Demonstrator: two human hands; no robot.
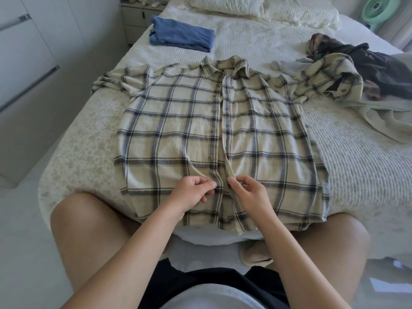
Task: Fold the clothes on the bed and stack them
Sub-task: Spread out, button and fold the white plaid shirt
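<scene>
A cream plaid shirt (pixel 178 121) with dark checks lies spread front-up on the bed (pixel 356 175), collar away from me, its sleeves out to both sides. My left hand (pixel 191 192) pinches the button placket near the hem. My right hand (pixel 247 192) pinches the opposite front edge beside it. A folded blue garment (pixel 182 34) rests at the far left of the bed. A heap of unfolded clothes (pixel 365 65), dark and beige, lies at the right.
Pillows (pixel 263 7) line the head of the bed. A nightstand (pixel 136 16) stands at the far left, a green fan (pixel 376 10) at the far right. White cabinet doors (pixel 26 63) run along the left. My knees rest against the bed's near edge.
</scene>
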